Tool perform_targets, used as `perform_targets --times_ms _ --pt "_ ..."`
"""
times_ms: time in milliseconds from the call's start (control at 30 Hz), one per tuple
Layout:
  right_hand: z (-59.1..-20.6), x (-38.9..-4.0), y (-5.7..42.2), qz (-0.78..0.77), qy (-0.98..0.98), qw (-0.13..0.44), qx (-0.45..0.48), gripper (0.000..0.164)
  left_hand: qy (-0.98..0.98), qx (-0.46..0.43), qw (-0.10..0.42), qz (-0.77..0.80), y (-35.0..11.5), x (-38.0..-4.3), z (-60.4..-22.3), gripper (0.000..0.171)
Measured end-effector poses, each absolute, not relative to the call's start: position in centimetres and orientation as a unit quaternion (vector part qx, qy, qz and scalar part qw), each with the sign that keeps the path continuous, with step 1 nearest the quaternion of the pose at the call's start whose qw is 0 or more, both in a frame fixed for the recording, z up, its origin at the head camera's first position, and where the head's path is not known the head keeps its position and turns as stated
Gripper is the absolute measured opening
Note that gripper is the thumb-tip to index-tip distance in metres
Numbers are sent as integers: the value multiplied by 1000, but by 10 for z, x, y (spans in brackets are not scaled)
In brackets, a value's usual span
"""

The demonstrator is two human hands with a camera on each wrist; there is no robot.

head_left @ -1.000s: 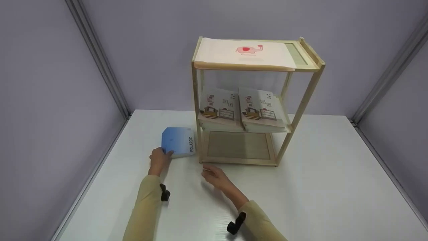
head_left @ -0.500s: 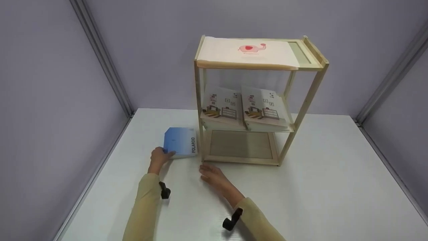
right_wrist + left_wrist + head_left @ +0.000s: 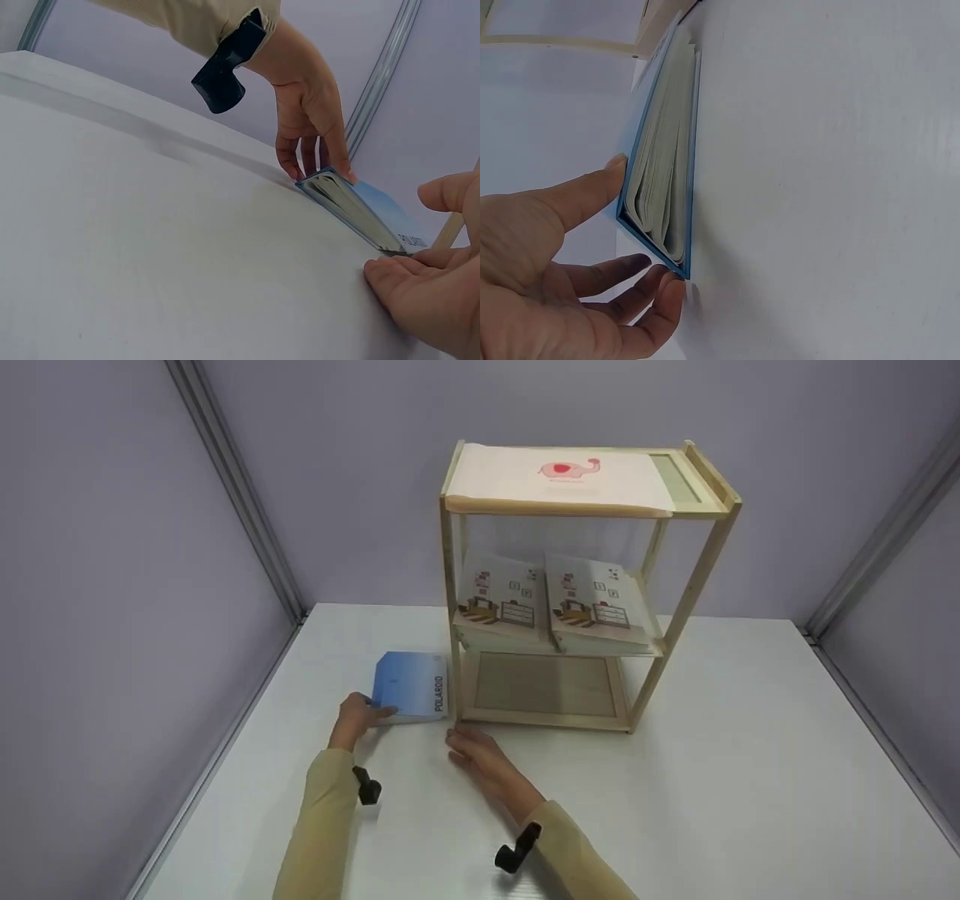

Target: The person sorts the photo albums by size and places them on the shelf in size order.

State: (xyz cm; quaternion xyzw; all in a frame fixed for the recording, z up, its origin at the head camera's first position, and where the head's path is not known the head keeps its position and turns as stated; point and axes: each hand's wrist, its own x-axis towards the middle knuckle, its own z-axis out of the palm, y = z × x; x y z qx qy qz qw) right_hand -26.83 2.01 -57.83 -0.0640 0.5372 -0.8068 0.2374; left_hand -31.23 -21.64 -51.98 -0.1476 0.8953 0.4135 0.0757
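A blue-and-white photo album [image 3: 409, 682], marked POLAROID, lies on the table left of the wooden shelf rack. My left hand [image 3: 354, 716] holds its near left corner. In the left wrist view, the thumb [image 3: 592, 195] presses the cover and the fingertips sit at the spine and lower edge; the page edges [image 3: 656, 165] face the camera. My right hand [image 3: 484, 761] is by the rack's front left foot, fingers loosely bent and holding nothing. From the right wrist, the right hand [image 3: 442, 277] appears close to the album's [image 3: 360, 206] near end; whether they touch I cannot tell.
The wooden rack [image 3: 544, 723] stands just right of the album. Two leaning stacks of printed booklets [image 3: 506, 592] fill its middle shelf, and a white cloth [image 3: 502, 476] with a pink elephant covers most of its top. Walls enclose the white table [image 3: 750, 750].
The album has slid slightly toward me with my left hand on it. My right hand has shifted a little left toward the album. The head view has turned slightly.
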Motion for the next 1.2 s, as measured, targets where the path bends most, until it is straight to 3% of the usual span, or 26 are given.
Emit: perform_targets --times_ms 933,1200 --pt "-577 -270 13 -822 509 253 -32 76 900 -135 137 392 -228 -307 -516 66" --pt "-578 -274 11 -836 487 253 -28 69 905 -127 142 381 -228 -302 -513 67"
